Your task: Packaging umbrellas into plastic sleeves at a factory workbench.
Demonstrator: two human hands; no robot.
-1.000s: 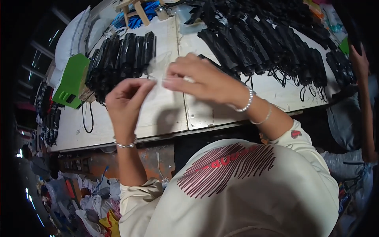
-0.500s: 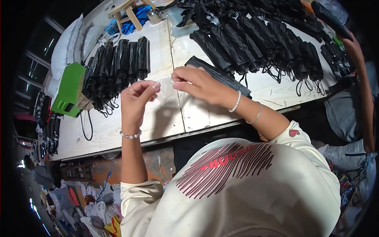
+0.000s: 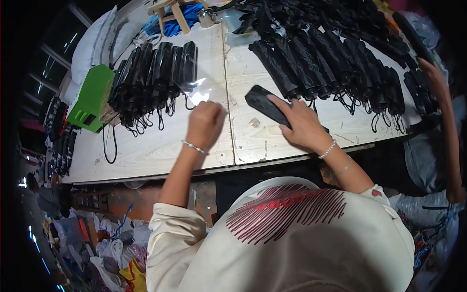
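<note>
My left hand (image 3: 206, 124) is closed in a fist above the table, pinching a clear plastic sleeve (image 3: 198, 91) that fans out, glinting, beyond the knuckles. My right hand (image 3: 305, 125) grips a black folded umbrella (image 3: 262, 101) lying slantwise on the table, thumb on the near side and fingers over the far side. The umbrella's near end is partly hidden under the hand. To the left is a pile of sleeved black folded umbrellas (image 3: 160, 68) with wrist loops hanging toward me. A longer row of black folded umbrellas (image 3: 311, 63) lies at the right.
A green box (image 3: 91, 102) stands at the table's left, before a white striped sack (image 3: 95, 46). At the back are a small wooden stool (image 3: 177, 14) and a metal pot (image 3: 207, 18). Another person's arm (image 3: 445, 112) reaches in at right, holding a black folded umbrella (image 3: 411, 34).
My hands have moved apart from around the plastic sleeve. The left keeps it, now in a fist; the right has gone right and down onto the black folded umbrella.
</note>
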